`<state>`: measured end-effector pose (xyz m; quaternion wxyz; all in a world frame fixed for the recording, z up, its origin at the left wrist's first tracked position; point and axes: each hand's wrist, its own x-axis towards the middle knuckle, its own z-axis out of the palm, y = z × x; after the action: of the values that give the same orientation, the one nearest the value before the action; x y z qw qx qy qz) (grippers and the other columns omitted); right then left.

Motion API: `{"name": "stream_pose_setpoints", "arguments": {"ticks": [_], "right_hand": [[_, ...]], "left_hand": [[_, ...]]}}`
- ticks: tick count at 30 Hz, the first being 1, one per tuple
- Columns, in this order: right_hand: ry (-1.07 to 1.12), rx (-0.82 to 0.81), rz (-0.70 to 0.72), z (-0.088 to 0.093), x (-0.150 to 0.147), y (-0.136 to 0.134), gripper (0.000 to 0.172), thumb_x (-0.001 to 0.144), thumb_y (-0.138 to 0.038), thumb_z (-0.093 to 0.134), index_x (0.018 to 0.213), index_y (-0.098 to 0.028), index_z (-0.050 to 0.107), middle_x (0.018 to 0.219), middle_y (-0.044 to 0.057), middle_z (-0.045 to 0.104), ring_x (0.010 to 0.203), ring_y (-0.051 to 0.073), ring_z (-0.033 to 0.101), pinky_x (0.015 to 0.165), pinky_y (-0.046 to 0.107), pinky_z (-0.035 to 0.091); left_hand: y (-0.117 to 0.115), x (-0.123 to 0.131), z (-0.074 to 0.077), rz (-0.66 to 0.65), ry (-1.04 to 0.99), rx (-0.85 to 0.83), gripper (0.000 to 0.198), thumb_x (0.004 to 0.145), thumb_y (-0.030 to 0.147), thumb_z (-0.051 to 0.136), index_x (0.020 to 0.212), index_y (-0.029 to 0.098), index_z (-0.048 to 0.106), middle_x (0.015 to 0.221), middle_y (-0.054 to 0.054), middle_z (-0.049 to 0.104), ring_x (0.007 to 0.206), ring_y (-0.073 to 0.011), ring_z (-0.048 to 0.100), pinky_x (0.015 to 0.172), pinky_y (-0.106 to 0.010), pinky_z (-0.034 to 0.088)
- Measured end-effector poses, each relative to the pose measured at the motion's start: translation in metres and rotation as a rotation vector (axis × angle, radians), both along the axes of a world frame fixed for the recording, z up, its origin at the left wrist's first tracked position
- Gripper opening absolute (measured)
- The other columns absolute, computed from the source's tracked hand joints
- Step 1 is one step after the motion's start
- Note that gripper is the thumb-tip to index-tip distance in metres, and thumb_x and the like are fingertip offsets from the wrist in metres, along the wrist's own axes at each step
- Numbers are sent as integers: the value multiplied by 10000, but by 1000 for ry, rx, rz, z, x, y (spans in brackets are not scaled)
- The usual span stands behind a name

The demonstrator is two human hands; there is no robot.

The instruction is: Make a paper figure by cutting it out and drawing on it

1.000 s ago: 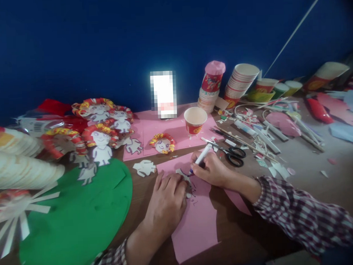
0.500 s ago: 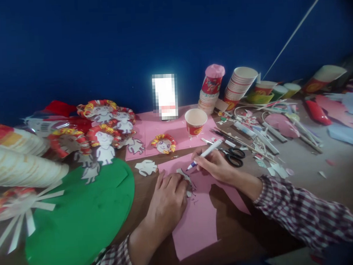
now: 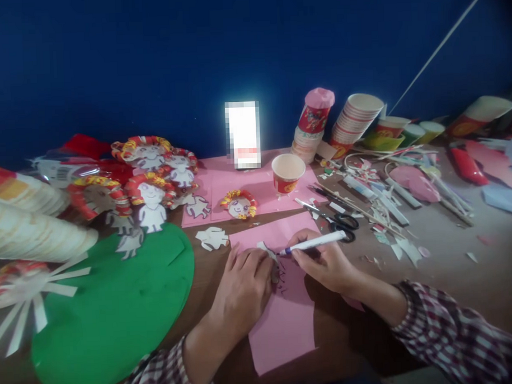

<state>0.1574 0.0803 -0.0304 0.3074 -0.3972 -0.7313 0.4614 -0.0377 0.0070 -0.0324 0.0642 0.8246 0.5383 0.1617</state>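
Note:
In the head view my right hand (image 3: 325,262) grips a white marker (image 3: 314,242), its dark tip at the edge of a small white paper cutout (image 3: 263,247). Under the bent, closed fingers of my left hand (image 3: 245,282) most of that cutout is hidden, held down on a pink paper sheet (image 3: 284,339). Dark pen strokes run down the sheet just right of the cutout. Another white cutout, shaped like a small dress (image 3: 212,238), lies beyond my left hand. Black-handled scissors (image 3: 345,220) rest beyond my right hand.
A paper cup (image 3: 286,183) and a yarn-ringed paper face (image 3: 238,205) sit on pink sheets behind. At left are a green paper shape (image 3: 117,309), paper dolls (image 3: 151,209) and stacked cups (image 3: 34,233). Paper scraps (image 3: 404,248) and cup stacks (image 3: 358,118) stand right.
The marker has tilted lower, its back end swinging right, and its tip has moved down along the cutout's edge. My right hand has shifted right and down; my left hand stays on the cutout.

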Motion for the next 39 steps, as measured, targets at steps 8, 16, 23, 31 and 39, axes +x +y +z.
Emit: {"name": "stream_pose_setpoints", "arguments": {"ticks": [8, 16, 23, 31, 39], "right_hand": [[-108, 82, 31, 3, 1, 0, 106, 872, -243, 520, 787, -187, 552, 670, -8, 559, 592, 118, 495, 562, 229, 405], [-153, 81, 42, 0, 1, 0, 120, 891, -259, 498, 816, -185, 555, 690, 1, 570, 603, 126, 507, 567, 241, 404], [-151, 93, 54, 0, 1, 0, 112, 895, -244, 495, 828, -182, 560, 705, 6, 582, 629, 131, 525, 601, 244, 420], [-158, 105, 64, 1, 0, 1, 122, 895, -247, 492, 828, -176, 565, 707, 10, 590, 616, 125, 526, 575, 233, 409], [-158, 112, 65, 2, 0, 1, 108, 883, -240, 504, 828, -175, 570, 706, 15, 600, 607, 129, 532, 569, 239, 410]], "left_hand": [[1, -1, -4, -4, -4, -42, 282, 878, 153, 451, 1138, 164, 560, 1144, -84, 582, 1104, -259, 508, 1078, -538, 275], [-1, -1, -4, -1, -7, -39, 275, 885, 151, 437, 1130, 166, 560, 1145, -88, 581, 1104, -261, 508, 1086, -534, 260], [0, 0, -4, 0, -10, -51, 262, 888, 162, 447, 1121, 165, 565, 1140, -87, 583, 1101, -261, 508, 1080, -537, 264], [1, -1, -4, -1, -16, -44, 262, 888, 156, 445, 1117, 168, 571, 1135, -86, 584, 1095, -257, 510, 1076, -536, 263], [0, -1, -4, 2, -3, -30, 268, 882, 158, 463, 1123, 169, 579, 1136, -90, 589, 1090, -259, 518, 1071, -537, 273]]}}
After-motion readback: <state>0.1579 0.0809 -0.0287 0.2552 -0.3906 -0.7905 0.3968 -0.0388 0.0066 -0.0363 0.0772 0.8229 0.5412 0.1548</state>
